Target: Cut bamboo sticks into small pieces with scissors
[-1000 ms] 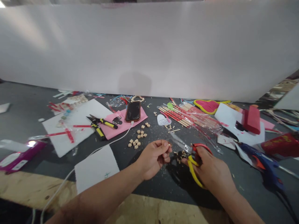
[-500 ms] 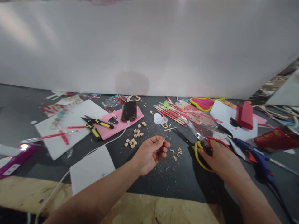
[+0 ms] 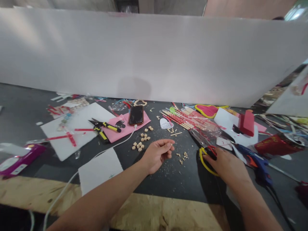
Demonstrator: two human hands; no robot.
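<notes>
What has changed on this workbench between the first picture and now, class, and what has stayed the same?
The right hand has carried the scissors rightward, away from the left hand and the small cut pieces; it has not let go. The left hand stays pinched; whether it holds anything is unclear. The phone, pliers and glue gun stayed put.

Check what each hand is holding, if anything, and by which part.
Right hand: scissors, by the handles. Left hand: thumb and finger pinched; can't tell whether something tiny is between them.
</notes>
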